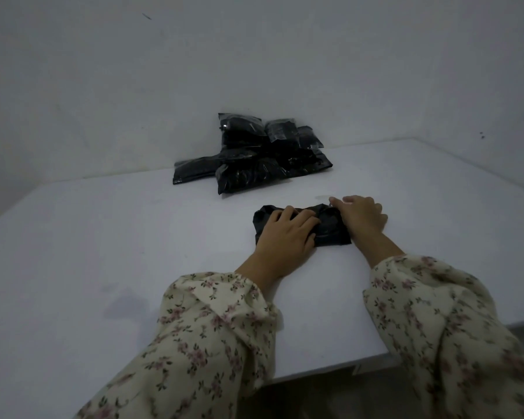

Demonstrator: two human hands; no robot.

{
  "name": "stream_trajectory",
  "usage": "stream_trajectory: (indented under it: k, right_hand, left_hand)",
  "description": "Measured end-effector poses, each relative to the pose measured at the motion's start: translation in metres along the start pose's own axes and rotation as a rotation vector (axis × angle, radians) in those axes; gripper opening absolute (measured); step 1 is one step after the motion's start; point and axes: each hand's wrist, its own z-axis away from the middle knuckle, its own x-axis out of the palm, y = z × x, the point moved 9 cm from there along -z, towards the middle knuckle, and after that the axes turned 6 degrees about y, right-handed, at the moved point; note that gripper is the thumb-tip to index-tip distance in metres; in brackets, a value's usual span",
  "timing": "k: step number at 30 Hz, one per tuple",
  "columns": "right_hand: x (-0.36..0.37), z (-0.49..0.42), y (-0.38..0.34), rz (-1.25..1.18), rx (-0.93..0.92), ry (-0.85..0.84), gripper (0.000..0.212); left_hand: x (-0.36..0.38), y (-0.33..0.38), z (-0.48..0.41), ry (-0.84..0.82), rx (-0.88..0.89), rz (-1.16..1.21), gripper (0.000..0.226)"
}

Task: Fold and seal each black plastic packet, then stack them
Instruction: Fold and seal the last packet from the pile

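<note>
A heap of black packets [251, 152], judged finished, lies on the far table [103, 237], while one packet [330, 231] at near right remains mid-fold, unstacked, with left grip [285, 234] pressing it flat-fingered and right grip [360, 216] on its right end, hold indeterminate.

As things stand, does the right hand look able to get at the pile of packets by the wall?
Probably yes: only bare table lies between the right hand and the pile, though it grips the packet and must stretch forward.
</note>
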Motion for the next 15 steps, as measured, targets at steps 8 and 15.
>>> stream_trajectory:
  k: [8,15]
  right_hand:
    - [0.001,-0.004,-0.004,-0.279,0.034,-0.069,0.022]
    - [-0.010,0.005,-0.016,-0.767,0.032,-0.067,0.008]
  left_hand:
    - [0.000,-0.003,0.002,-0.016,0.028,0.013,0.035]
    - [-0.001,-0.003,0.001,-0.035,0.012,0.015,0.035]
